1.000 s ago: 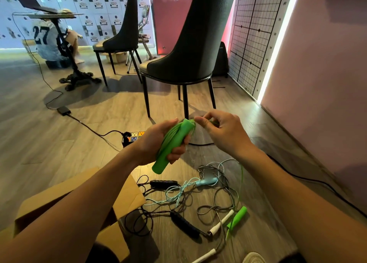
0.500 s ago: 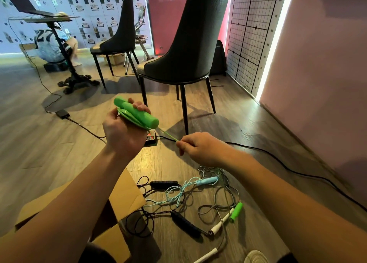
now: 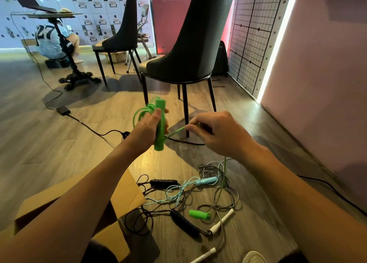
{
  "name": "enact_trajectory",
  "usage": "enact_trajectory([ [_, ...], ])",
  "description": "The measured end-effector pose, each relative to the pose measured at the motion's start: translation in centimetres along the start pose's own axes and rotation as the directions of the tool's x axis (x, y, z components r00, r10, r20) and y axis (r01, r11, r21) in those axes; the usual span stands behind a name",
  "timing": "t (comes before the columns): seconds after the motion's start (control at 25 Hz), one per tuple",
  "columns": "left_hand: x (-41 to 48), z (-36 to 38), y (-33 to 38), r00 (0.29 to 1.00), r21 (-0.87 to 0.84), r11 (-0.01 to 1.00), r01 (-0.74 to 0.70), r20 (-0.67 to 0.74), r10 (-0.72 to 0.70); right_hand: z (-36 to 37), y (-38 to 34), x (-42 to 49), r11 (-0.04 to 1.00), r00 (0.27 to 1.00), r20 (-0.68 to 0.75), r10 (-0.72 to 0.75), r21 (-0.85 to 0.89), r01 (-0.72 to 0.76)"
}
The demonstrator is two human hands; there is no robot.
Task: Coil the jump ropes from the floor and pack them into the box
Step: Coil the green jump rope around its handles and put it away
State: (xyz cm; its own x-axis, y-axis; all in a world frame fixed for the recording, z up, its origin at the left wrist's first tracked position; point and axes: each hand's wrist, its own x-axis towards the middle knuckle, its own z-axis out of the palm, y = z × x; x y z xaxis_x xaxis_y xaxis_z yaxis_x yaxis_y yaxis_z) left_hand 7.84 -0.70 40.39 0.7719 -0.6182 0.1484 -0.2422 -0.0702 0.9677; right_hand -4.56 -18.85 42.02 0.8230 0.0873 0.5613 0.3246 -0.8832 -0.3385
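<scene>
My left hand [image 3: 147, 126] grips a green jump rope handle [image 3: 160, 123], held upright, with several green loops [image 3: 141, 111] coiled beside it. My right hand [image 3: 216, 132] pinches the green cord [image 3: 175, 132] just right of the handle; the cord runs down to the second green handle [image 3: 198, 214] on the floor. Tangled on the floor lie a light blue rope [image 3: 204, 181], a black rope with black handles [image 3: 163, 182], and a grey rope with white handles [image 3: 221, 222]. The open cardboard box [image 3: 127, 191] sits at lower left, partly hidden by my left arm.
A black chair [image 3: 190, 50] stands just beyond my hands, a second chair [image 3: 121, 36] farther back. A black power cable and adapter [image 3: 63, 110] cross the wooden floor at left. A person [image 3: 50, 42] crouches by a laptop stand at far left. A pink wall runs along the right.
My left hand turned the green handle upright and moved right. My right hand rose with the cord, drawing it taut. The loose green handle slid left along the floor.
</scene>
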Motion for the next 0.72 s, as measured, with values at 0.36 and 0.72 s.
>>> enact_trajectory([
  [0.36, -1.0, 1.6, 1.5, 0.748, -0.044, 0.949, 0.312, 0.627, -0.217, -1.5, 1.8, -0.2, 0.993, 0.973, -0.226, 0.044, -0.099, -0.068],
  [0.72, -0.8, 1.3, 3.1, 0.967, -0.965, 0.166, 0.203, 0.224, 0.121, 1.4, 1.4, -0.2, 0.938, 0.931, 0.222, 0.290, 0.126, -0.322],
])
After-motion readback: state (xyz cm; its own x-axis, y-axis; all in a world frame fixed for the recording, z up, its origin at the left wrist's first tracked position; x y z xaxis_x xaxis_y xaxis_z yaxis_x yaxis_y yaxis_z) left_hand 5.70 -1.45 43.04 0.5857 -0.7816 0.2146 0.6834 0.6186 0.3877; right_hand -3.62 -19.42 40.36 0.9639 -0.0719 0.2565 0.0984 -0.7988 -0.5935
